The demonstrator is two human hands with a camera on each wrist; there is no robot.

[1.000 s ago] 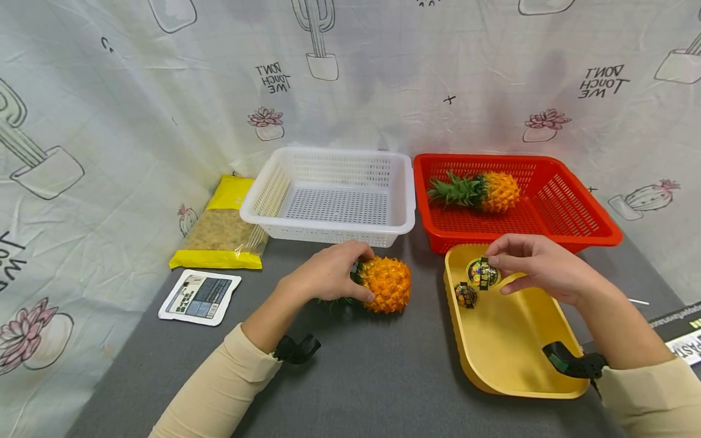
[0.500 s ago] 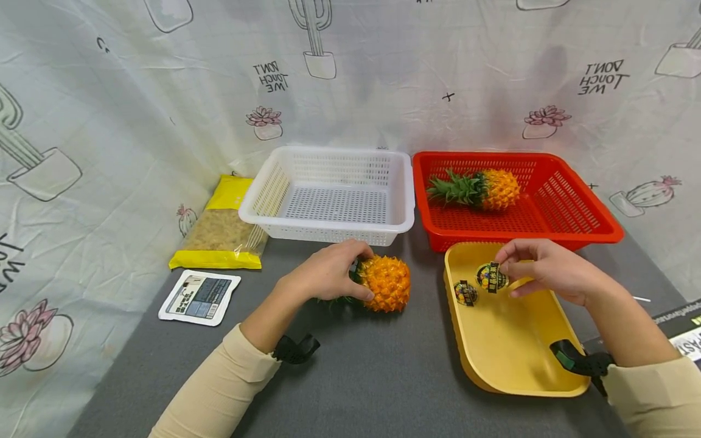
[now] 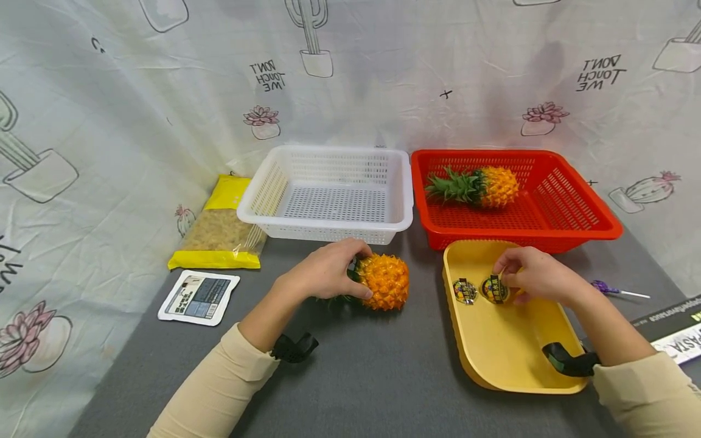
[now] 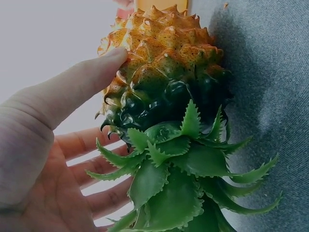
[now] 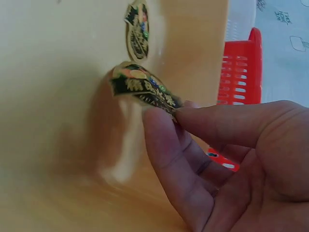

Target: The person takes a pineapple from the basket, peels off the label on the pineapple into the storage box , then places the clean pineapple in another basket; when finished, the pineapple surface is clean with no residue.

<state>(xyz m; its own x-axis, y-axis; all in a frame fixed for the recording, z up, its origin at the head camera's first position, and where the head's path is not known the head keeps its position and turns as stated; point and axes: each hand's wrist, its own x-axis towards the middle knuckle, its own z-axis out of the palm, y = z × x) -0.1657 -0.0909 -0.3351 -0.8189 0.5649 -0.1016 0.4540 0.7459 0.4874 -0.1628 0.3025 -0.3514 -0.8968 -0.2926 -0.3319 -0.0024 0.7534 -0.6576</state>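
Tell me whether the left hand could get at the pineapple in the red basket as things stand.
Probably not freely: the left hand grips the pineapple on the table, and the pineapple in the red basket lies far across, beyond the white basket's corner. It would have to let go first.

A white basket is sitting at the back of the grey table, just beside a red basket to its right. A second pineapple is lying on its side in the red basket, its leaves pointing toward the white one. A yellow-edged bag of pale brown contents is lying near the white basket's left side, and a small flat white packet is lying just in front of it. A purple-handled tool is lying at the table's right. A cactus-print cloth is hanging behind everything.
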